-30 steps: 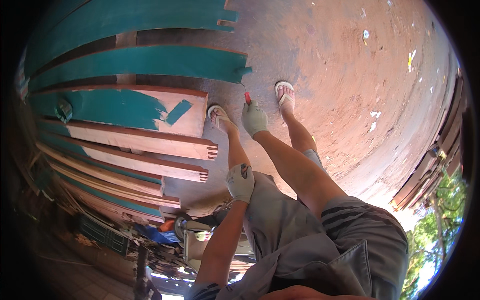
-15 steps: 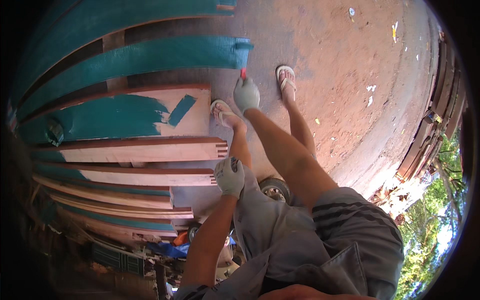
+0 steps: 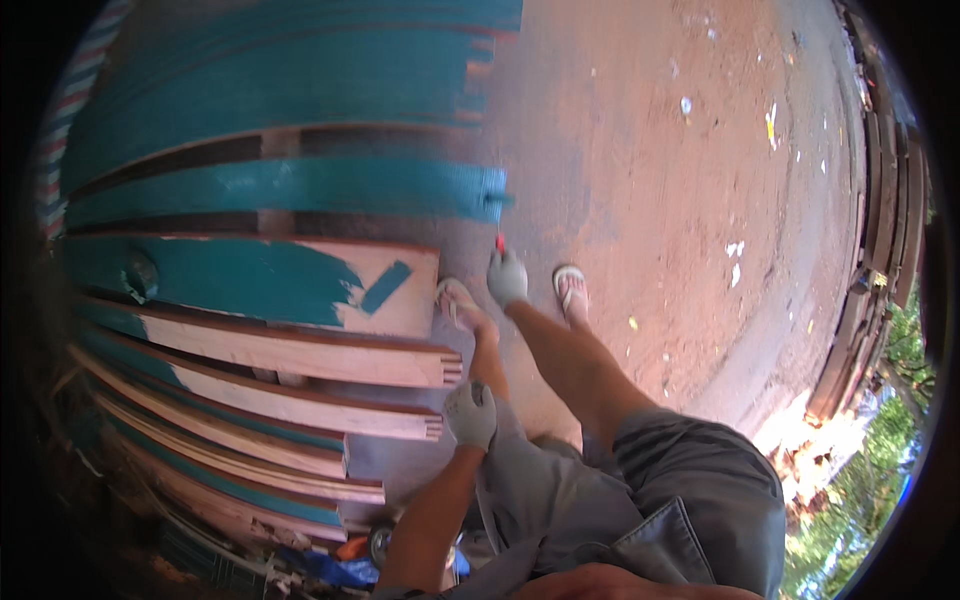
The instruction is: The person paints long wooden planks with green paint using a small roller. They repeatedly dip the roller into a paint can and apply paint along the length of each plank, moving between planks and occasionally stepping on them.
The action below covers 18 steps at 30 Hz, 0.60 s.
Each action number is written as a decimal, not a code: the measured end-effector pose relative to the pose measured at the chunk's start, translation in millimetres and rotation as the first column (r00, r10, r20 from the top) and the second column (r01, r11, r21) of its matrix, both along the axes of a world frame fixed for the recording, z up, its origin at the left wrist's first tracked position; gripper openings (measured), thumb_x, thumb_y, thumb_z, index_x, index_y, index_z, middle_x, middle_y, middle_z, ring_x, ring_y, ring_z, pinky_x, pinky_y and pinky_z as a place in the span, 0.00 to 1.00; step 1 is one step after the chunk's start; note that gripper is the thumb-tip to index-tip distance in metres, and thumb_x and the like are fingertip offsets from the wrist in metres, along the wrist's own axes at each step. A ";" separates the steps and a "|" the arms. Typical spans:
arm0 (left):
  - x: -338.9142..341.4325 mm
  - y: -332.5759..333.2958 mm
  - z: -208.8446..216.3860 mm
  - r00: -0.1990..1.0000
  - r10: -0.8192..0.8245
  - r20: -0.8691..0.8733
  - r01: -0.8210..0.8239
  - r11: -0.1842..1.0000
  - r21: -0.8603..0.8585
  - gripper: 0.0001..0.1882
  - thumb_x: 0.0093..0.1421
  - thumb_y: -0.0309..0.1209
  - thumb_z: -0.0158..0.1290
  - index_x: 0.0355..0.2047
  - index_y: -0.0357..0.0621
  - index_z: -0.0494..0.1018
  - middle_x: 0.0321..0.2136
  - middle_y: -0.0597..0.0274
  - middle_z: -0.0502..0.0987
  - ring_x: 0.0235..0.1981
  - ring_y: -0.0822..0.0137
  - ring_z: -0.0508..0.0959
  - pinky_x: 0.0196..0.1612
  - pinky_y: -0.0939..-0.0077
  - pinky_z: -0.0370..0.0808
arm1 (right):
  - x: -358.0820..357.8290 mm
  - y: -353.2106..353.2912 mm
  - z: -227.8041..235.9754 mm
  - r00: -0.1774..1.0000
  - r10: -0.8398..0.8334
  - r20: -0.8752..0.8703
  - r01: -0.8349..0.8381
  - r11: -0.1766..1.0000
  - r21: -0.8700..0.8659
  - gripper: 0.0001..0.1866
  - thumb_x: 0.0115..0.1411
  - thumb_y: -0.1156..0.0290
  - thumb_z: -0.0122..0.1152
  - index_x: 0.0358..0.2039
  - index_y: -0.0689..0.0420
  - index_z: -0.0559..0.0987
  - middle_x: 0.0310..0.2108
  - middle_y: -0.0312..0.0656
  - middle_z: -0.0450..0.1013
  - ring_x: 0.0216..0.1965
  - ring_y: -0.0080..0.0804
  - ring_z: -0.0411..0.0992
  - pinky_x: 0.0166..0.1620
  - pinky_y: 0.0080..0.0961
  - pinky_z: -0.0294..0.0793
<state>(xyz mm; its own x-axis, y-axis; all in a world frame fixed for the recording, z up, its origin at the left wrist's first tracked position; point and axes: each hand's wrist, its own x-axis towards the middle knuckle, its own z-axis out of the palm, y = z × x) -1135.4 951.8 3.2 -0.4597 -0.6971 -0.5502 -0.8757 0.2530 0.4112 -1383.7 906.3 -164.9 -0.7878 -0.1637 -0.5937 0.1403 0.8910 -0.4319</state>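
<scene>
The end of a teal board (image 3: 350,188) is overlapped by a roller (image 3: 505,200), whose tip is carried slightly past the edge. Broad floor (image 3: 640,200) is left to the right of the board ends, dotted with scraps (image 3: 736,248) and bounded at the far right by stacked planks (image 3: 885,200). Less room is left on the near side, where the left sandal (image 3: 460,305) is planted just beside the corner of a half-painted board (image 3: 405,318). Dark gaps are kept between the boards.

The roller's red handle (image 3: 501,243) is gripped in the right hand (image 3: 508,279), gloved in pale fabric. The left hand (image 3: 470,415), gloved alike, is held curled near the left knee; whether anything is enclosed in it cannot be told.

Compared with half a second ago, the roller is seated closer to the board's near edge, and the handle is drawn clear of that edge. The boards are seen lower in the view, and more of a striped sheet (image 3: 75,110) is shown.

The teal coat is glossy, finely ribbed by the roller. On the half-painted board, bare pinkish wood is met by ragged paint and one slanted stroke. Pale planks (image 3: 300,350) are slotted at their ends.
</scene>
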 end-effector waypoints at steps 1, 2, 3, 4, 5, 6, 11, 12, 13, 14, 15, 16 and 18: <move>2.5 11.3 -0.1 1.000 0.010 0.007 -0.010 1.000 -0.022 0.14 0.64 0.42 0.62 0.36 0.43 0.81 0.33 0.45 0.82 0.39 0.42 0.81 0.46 0.44 0.76 | 12.3 20.1 11.4 0.999 0.010 0.053 -0.005 0.997 -0.083 0.22 0.74 0.53 0.52 0.47 0.61 0.80 0.41 0.66 0.81 0.45 0.73 0.79 0.47 0.65 0.76; 15.5 29.3 -2.1 0.992 0.124 -0.009 -0.124 0.992 -0.028 0.16 0.66 0.44 0.62 0.34 0.42 0.81 0.31 0.42 0.82 0.36 0.39 0.81 0.42 0.44 0.77 | 22.9 31.4 37.6 0.984 0.009 0.177 0.005 0.997 -0.080 0.21 0.74 0.54 0.54 0.47 0.61 0.80 0.44 0.66 0.81 0.46 0.72 0.79 0.46 0.63 0.77; 7.0 39.2 -12.1 0.969 0.236 -0.069 -0.245 0.945 -0.216 0.18 0.67 0.45 0.61 0.33 0.40 0.82 0.30 0.39 0.82 0.34 0.36 0.82 0.39 0.42 0.77 | 15.0 44.9 53.5 0.991 0.058 0.124 -0.043 0.992 -0.119 0.21 0.73 0.55 0.55 0.51 0.61 0.81 0.46 0.68 0.80 0.48 0.71 0.79 0.48 0.62 0.78; 24.4 45.4 -4.5 0.958 0.212 -0.194 -0.233 0.968 -0.092 0.19 0.68 0.43 0.56 0.31 0.39 0.82 0.29 0.39 0.83 0.34 0.37 0.83 0.40 0.40 0.77 | 12.9 72.5 75.1 0.989 0.073 0.132 -0.069 0.997 -0.036 0.22 0.73 0.55 0.55 0.55 0.58 0.81 0.48 0.67 0.80 0.51 0.69 0.79 0.51 0.61 0.77; 30.3 40.5 16.1 0.936 0.351 -0.016 -0.350 0.936 0.039 0.21 0.69 0.45 0.54 0.33 0.39 0.83 0.33 0.38 0.84 0.38 0.36 0.84 0.43 0.39 0.78 | 10.5 76.3 109.4 0.986 0.099 0.134 -0.087 0.992 -0.095 0.24 0.73 0.53 0.55 0.59 0.55 0.81 0.48 0.66 0.81 0.52 0.69 0.78 0.54 0.61 0.76; 22.5 45.9 40.3 0.884 0.466 -0.039 -0.467 0.884 -0.012 0.22 0.69 0.47 0.51 0.35 0.41 0.85 0.36 0.37 0.85 0.40 0.36 0.84 0.48 0.40 0.79 | -7.9 106.5 121.3 0.982 0.152 0.115 -0.140 0.985 -0.105 0.24 0.73 0.51 0.54 0.59 0.54 0.81 0.47 0.64 0.81 0.51 0.68 0.79 0.54 0.58 0.77; 8.5 41.8 153.1 0.694 0.704 -0.149 -0.715 0.698 -0.033 0.17 0.74 0.39 0.51 0.46 0.39 0.84 0.38 0.48 0.83 0.39 0.52 0.81 0.45 0.56 0.78 | -133.7 204.5 224.7 0.966 0.250 0.071 -0.258 0.953 0.156 0.28 0.70 0.42 0.53 0.48 0.52 0.87 0.47 0.56 0.84 0.51 0.59 0.82 0.55 0.55 0.79; 4.8 38.2 179.4 0.645 0.727 -0.235 -0.753 0.657 -0.032 0.17 0.75 0.38 0.51 0.47 0.39 0.84 0.36 0.51 0.82 0.37 0.55 0.80 0.43 0.58 0.78 | -162.0 230.0 235.3 0.962 0.268 0.044 -0.272 0.948 0.168 0.29 0.69 0.40 0.56 0.47 0.53 0.88 0.47 0.55 0.84 0.51 0.59 0.82 0.54 0.55 0.80; 2.5 37.6 207.5 0.587 0.744 -0.318 -0.791 0.611 -0.029 0.16 0.76 0.38 0.51 0.48 0.40 0.83 0.35 0.54 0.81 0.36 0.58 0.79 0.42 0.60 0.77 | -189.1 253.3 248.9 0.947 0.318 0.048 -0.321 0.927 0.192 0.28 0.66 0.41 0.60 0.48 0.53 0.88 0.49 0.56 0.84 0.51 0.58 0.82 0.54 0.53 0.80; -1.0 36.7 237.0 0.530 0.752 -0.391 -0.821 0.571 -0.017 0.16 0.76 0.38 0.51 0.49 0.41 0.83 0.34 0.56 0.80 0.35 0.60 0.78 0.40 0.62 0.77 | -212.5 276.0 267.3 0.947 0.317 0.044 -0.320 0.925 0.204 0.27 0.62 0.43 0.65 0.49 0.53 0.87 0.49 0.56 0.84 0.53 0.57 0.82 0.55 0.51 0.80; -6.3 38.2 267.5 0.501 0.741 -0.448 -0.827 0.562 0.003 0.16 0.77 0.38 0.51 0.50 0.42 0.83 0.32 0.59 0.80 0.33 0.63 0.77 0.39 0.65 0.77 | -236.8 303.1 272.4 0.950 0.312 0.029 -0.310 0.921 0.235 0.26 0.60 0.46 0.67 0.49 0.53 0.87 0.50 0.57 0.84 0.54 0.56 0.82 0.56 0.49 0.81; -12.9 38.5 297.6 0.492 0.720 -0.489 -0.819 0.574 0.021 0.15 0.77 0.38 0.51 0.50 0.43 0.83 0.31 0.62 0.79 0.32 0.66 0.76 0.37 0.67 0.76 | -257.4 330.8 280.1 0.953 0.301 0.025 -0.297 0.918 0.265 0.24 0.60 0.49 0.66 0.49 0.53 0.87 0.50 0.56 0.84 0.54 0.56 0.82 0.57 0.48 0.81; -27.7 42.6 379.6 0.546 0.658 -0.518 -0.756 0.654 0.033 0.21 0.80 0.36 0.48 0.65 0.36 0.75 0.56 0.49 0.81 0.53 0.59 0.82 0.58 0.66 0.81 | -286.0 369.3 299.9 0.977 0.203 0.058 -0.211 0.925 0.315 0.21 0.64 0.54 0.62 0.50 0.53 0.87 0.53 0.59 0.83 0.57 0.57 0.81 0.57 0.47 0.81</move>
<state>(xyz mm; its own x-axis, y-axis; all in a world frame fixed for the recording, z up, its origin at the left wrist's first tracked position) -1163.1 994.3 382.9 0.0774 -0.9639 -0.2548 -0.5214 -0.2570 0.8137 -1669.7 1275.6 135.0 -0.7415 -0.1210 -0.6600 -0.0550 0.9912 -0.1200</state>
